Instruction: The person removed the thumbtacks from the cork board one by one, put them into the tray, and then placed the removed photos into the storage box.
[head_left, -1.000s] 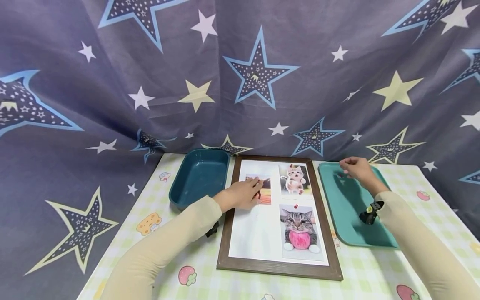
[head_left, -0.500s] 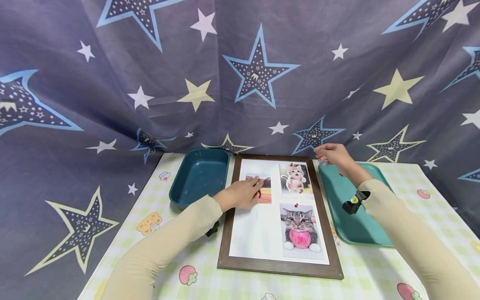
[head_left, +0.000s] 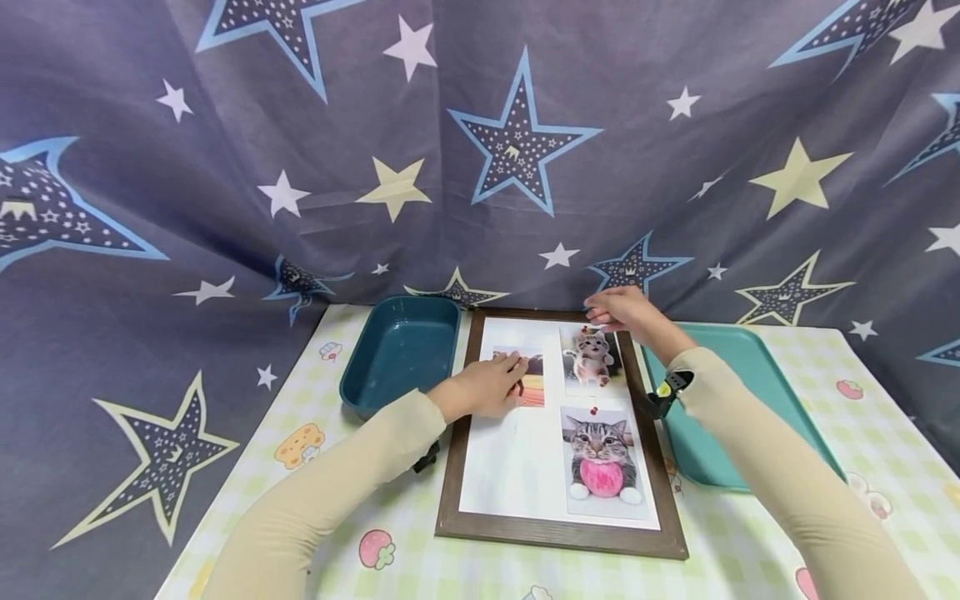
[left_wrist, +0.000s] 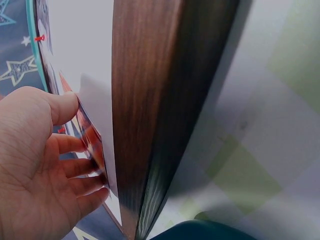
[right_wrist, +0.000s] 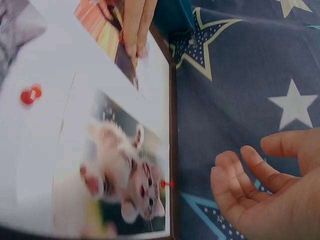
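My left hand (head_left: 486,388) rests on a small photo (head_left: 533,392) with orange stripes, on the upper left of a white board (head_left: 498,467) in a brown wooden frame (head_left: 558,535). In the left wrist view its thumb and fingers (left_wrist: 90,199) lie spread along that photo's edge. My right hand (head_left: 626,312) hovers over the board's upper right, by a kitten photo (head_left: 591,367). The right wrist view shows its fingers (right_wrist: 227,172) bent, thumb near a fingertip; I cannot tell whether something small is pinched. Red pushpins (head_left: 594,411) sit at the tops of both cat photos.
A deep dark teal bin (head_left: 397,358) stands left of the frame. To its right lies a flat green tray (head_left: 738,375), partly covered by my right arm. A star-patterned curtain (head_left: 480,167) hangs behind the table. The cat photo (head_left: 600,467) fills the board's lower right.
My right hand has moved left from above the green tray to over the top right of the framed board. My left hand stays on the striped photo.
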